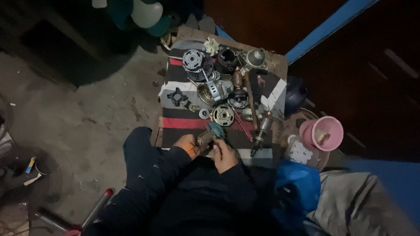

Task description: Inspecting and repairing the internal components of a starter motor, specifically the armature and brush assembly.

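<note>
A dim teal part (215,130) is gripped by both hands (186,143) (224,154); its shape is obscured. Motor parts (222,115) are scattered beyond.

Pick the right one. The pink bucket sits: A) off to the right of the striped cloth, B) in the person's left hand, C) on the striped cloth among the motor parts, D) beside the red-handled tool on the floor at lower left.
A: the pink bucket stands to the right, clear of the striped cloth, while both hands hold a small part at the cloth's near edge.
</note>
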